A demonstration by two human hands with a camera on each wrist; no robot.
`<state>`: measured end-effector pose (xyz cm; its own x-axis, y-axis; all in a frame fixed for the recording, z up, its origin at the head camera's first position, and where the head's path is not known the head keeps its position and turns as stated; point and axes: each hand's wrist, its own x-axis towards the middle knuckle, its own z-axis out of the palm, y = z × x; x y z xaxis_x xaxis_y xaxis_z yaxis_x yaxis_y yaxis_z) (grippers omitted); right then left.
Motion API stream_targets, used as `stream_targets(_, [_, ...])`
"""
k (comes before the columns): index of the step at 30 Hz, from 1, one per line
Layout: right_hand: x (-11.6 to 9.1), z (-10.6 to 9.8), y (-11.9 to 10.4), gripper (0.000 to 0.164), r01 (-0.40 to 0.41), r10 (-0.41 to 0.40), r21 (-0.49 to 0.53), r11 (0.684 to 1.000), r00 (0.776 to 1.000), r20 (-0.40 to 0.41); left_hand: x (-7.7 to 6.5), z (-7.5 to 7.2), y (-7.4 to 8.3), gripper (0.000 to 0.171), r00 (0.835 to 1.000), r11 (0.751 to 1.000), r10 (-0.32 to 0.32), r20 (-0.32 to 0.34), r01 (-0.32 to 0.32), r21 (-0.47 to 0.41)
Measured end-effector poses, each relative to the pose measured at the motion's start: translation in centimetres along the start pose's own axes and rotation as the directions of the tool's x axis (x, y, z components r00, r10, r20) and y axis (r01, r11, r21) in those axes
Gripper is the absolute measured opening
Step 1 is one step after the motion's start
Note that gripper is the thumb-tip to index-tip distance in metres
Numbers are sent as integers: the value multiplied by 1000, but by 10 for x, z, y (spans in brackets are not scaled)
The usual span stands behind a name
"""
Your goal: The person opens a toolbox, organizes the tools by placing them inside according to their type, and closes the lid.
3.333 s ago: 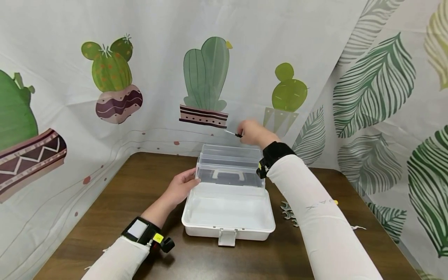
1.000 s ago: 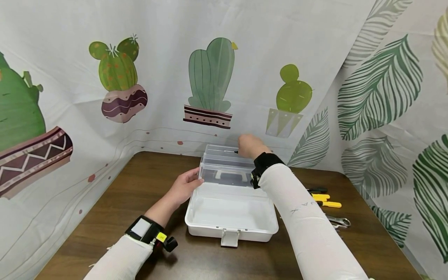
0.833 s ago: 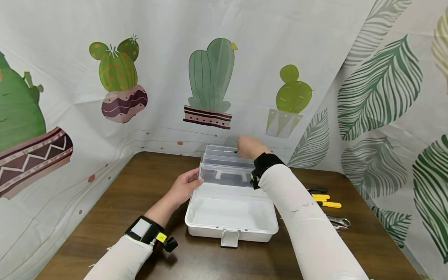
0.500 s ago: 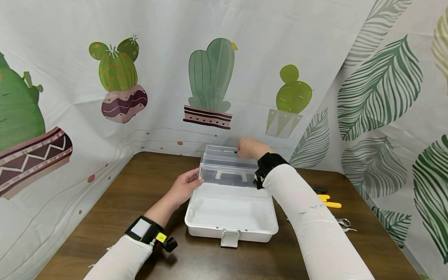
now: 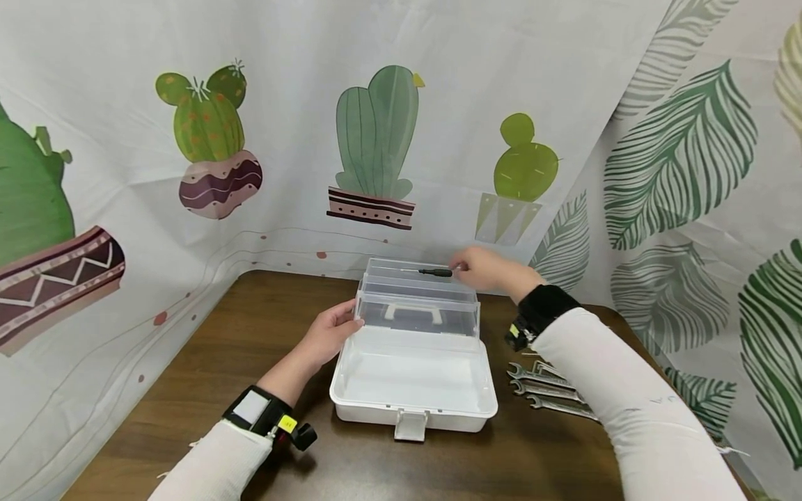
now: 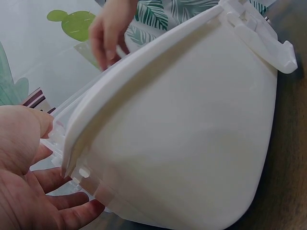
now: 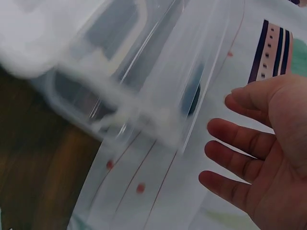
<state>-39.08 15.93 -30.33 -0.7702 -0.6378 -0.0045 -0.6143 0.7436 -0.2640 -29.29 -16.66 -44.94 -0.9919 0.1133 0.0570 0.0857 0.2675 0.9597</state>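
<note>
A white toolbox (image 5: 413,414) stands with its lid tipped back and its clear stepped trays (image 5: 416,306) raised. In the topmost tray lies a small screwdriver (image 5: 435,272) with a black handle; its shaft points left. My left hand (image 5: 327,332) grips the box's left side near the hinge, thumb in front and fingers behind; the left wrist view shows those fingers (image 6: 79,213) against the side wall. Just right of the screwdriver, my right hand (image 5: 485,268) hovers with nothing in it. Its fingers are spread and relaxed in the right wrist view, beside the tray's end.
Several open-end wrenches (image 5: 548,393) lie on the brown table (image 5: 282,306) right of the box, partly under my right sleeve (image 5: 633,390). A printed cloth (image 5: 282,139) hangs close behind the box. The front latch (image 5: 410,426) hangs down.
My right hand lowered the screwdriver into the top tray, let go of it, and moved off to the right. Wrenches now show beside the box. The left hand keeps its hold.
</note>
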Motion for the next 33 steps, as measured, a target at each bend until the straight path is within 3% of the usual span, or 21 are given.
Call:
stream_targets(8, [-51,0,58,36,-86,85,-9,996,995,-50,-2,1,1,52,1000,1000,-17,8,17,-23])
stream_targets(19, [-114,21,143,25,-283,282,92,955,959,27,0,1,1,52,1000,1000,-10,13,10,-23])
stream_targets(26, [-136,51,173,30,-384,378,123,915,923,72,-3,0,5,52,1000,999,-4,20,5,-36])
stream_targets(30, [-141,66,183,29,-442,439,106,891,897,47,-4,0,6,52,1000,999,-16,20,17,-33])
stream_targets(33, [-142,73,189,28,-455,455,96,885,890,21,-5,1,6,53,1000,999,-20,21,21,-36])
